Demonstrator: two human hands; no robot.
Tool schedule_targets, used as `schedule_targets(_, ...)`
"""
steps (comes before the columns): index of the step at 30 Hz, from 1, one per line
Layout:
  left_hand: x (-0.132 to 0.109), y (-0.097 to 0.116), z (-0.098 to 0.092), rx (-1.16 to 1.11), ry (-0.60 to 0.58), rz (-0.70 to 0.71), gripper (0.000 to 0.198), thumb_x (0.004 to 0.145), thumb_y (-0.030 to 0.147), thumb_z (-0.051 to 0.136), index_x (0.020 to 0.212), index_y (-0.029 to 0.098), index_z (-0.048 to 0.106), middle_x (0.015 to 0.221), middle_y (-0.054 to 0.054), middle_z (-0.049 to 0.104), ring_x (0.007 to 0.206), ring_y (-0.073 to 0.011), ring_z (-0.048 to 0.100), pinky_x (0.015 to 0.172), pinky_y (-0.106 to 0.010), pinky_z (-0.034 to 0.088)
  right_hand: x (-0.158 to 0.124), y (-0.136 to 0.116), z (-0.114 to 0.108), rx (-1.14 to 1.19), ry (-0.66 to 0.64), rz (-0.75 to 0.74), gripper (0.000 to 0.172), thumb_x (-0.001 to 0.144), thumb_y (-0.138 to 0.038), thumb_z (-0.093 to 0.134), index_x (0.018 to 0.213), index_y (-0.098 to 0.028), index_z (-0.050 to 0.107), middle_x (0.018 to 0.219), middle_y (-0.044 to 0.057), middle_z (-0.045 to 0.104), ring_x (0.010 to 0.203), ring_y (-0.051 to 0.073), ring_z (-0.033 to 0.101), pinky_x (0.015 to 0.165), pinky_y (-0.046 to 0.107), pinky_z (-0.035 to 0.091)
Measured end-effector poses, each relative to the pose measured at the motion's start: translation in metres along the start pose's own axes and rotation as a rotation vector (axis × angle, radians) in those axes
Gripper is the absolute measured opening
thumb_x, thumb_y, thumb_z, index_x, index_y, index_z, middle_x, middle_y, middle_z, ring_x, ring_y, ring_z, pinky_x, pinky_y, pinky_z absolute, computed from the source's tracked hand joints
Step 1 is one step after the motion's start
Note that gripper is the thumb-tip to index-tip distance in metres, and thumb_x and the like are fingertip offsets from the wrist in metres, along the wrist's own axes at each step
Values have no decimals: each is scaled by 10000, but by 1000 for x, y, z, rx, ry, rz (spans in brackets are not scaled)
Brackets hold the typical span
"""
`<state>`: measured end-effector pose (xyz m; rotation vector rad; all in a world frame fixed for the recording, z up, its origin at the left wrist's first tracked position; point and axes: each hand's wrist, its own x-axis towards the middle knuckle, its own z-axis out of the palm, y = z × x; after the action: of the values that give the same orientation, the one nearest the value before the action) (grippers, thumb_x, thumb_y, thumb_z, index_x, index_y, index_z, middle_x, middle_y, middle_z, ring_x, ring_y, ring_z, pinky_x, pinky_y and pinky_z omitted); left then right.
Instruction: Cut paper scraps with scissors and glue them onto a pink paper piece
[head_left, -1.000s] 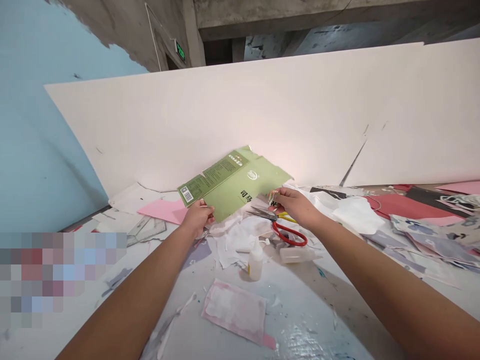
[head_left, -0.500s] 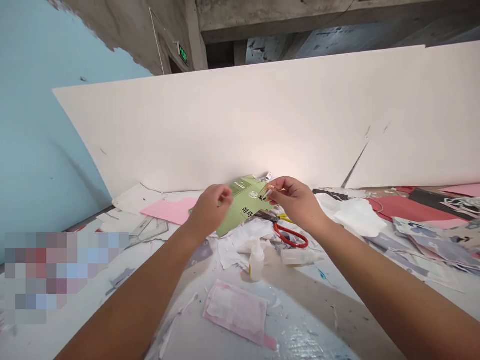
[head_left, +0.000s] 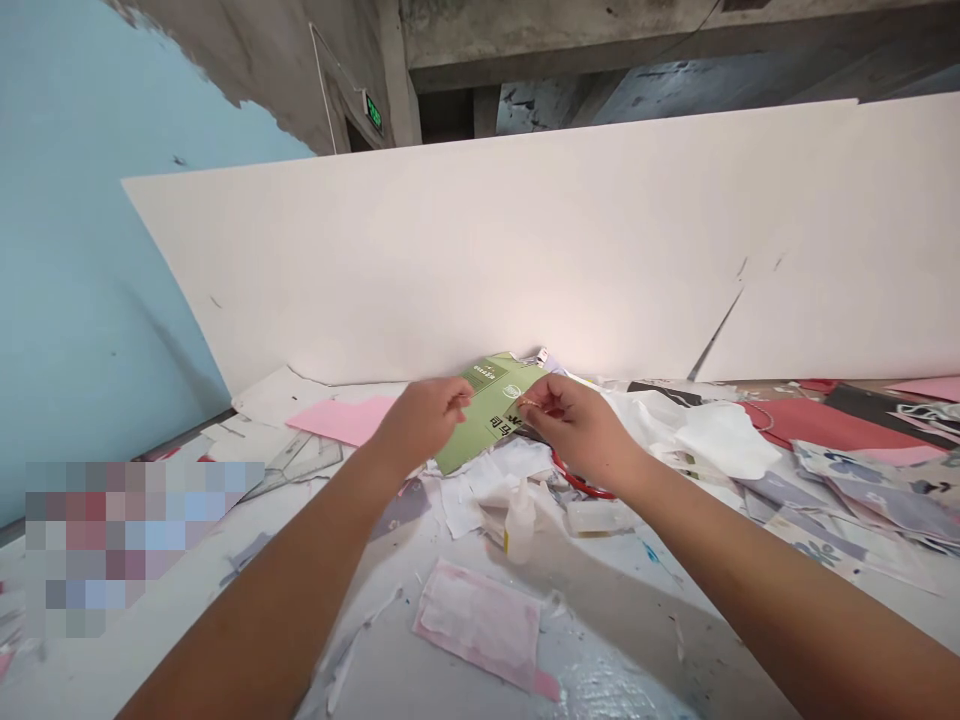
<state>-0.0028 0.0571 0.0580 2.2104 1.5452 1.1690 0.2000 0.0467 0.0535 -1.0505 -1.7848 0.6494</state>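
My right hand [head_left: 577, 425] is closed in a pinch over the right side of a green printed card [head_left: 466, 442]. A tiny orange-gold bit shows at its fingertips, too small to name. To the left of it, my left hand [head_left: 424, 420] has its fingers curled together over the card's left side; whatever they hold, if anything, is hidden. Red-handled scissors [head_left: 581, 488] lie partly covered by my right hand. A small white squeeze bottle [head_left: 520, 525] stands nearer to me, and another clear bottle [head_left: 600, 518] lies on its side.
A pink-and-white flat rectangular piece [head_left: 480, 620] lies on the white tabletop [head_left: 637, 660] in front. Pink paper [head_left: 341, 418] and scraps are at the left. White crumpled material [head_left: 712, 435], red sheets [head_left: 840, 425] and patterned pieces [head_left: 862, 480] lie right. A white panel [head_left: 480, 260] stands behind.
My right hand has moved slightly down and left, nearer my left hand, and now covers more of the scissors. My left hand has shifted slightly right, its fingers still curled.
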Motion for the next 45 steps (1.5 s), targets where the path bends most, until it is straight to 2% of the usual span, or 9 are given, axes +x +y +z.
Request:
schedule_targets(4, 8, -49, -14, 32, 14, -206, 239, 598, 214, 651, 414, 218, 498, 389, 9, 453, 474, -189, 512, 487, -237, 298, 7, 9, -8, 33, -9, 95, 150, 762, -366, 515, 735, -219, 522, 670, -26, 549, 586, 124, 473, 525, 243, 338)
schedule_targets(9, 7, -74, -17, -16, 24, -275, 209, 509, 124, 667, 398, 234, 528, 431, -3, 508, 548, -215, 552, 531, -246, 349, 10, 10, -10, 109, -76, 146, 174, 741, -369, 547, 713, -198, 560, 679, -13, 571, 603, 126, 499, 551, 256, 371)
schedule_targets(16, -1, 8, -9, -218, -2, -2, 201, 643, 285, 656, 840, 273, 691, 1002, -19, 645, 909, -225, 557, 718, -246, 417, 2, -7, -7, 235, 12, 30, 121, 716, -312, 610, 762, -203, 584, 766, 3, 606, 709, 145, 548, 629, 274, 431)
schedule_targets(19, -14, 42, -8, -253, -79, 115, 252, 691, 326, 629, 927, 246, 666, 784, -15, 645, 683, -169, 565, 584, -232, 422, -8, -21, -3, 209, 19, -76, 66, 716, -269, 620, 724, -210, 594, 732, 2, 626, 678, 150, 559, 614, 283, 440)
schedule_targets(23, -27, 60, -19, -172, -143, 130, 49, 701, 262, 615, 735, 228, 618, 587, 30, 583, 504, -110, 491, 446, -193, 334, -22, -37, -1, 36, 0, -182, 24, 754, -232, 574, 732, -238, 583, 674, -25, 601, 627, 132, 544, 557, 254, 411)
schedule_targets(30, -47, 78, -69, 34, -233, -19, 192, 622, 294, 684, 507, 196, 566, 422, 41, 468, 377, -68, 341, 387, -199, 184, -36, -51, -9, -228, -444, -253, 130, 793, -177, 486, 764, -256, 585, 717, -24, 601, 580, 117, 518, 482, 220, 380)
schedule_targets(34, -49, 72, -83, 76, -296, -126, 217, 606, 320, 706, 477, 203, 577, 434, 21, 502, 361, -89, 373, 355, -213, 186, -45, -55, -10, -338, -494, -350, 168, 833, -200, 460, 797, -285, 600, 810, -14, 574, 586, 108, 521, 496, 219, 380)
schedule_targets(39, -62, 33, -48, 100, -508, -144, 146, 604, 278, 683, 497, 225, 598, 520, -1, 576, 402, -136, 462, 376, -239, 278, -50, -62, -15, -444, -481, -347, 194, 824, -172, 443, 792, -297, 588, 736, -27, 577, 569, 111, 510, 463, 208, 343)
schedule_targets(45, -105, -8, -2, 163, -640, -47, 204, 664, 327, 589, 848, 239, 595, 1046, -64, 551, 989, -265, 498, 742, -327, 421, -62, -53, -4, -407, -546, -276, 111, 731, -204, 536, 797, -255, 610, 706, -22, 604, 593, 123, 531, 476, 213, 362)
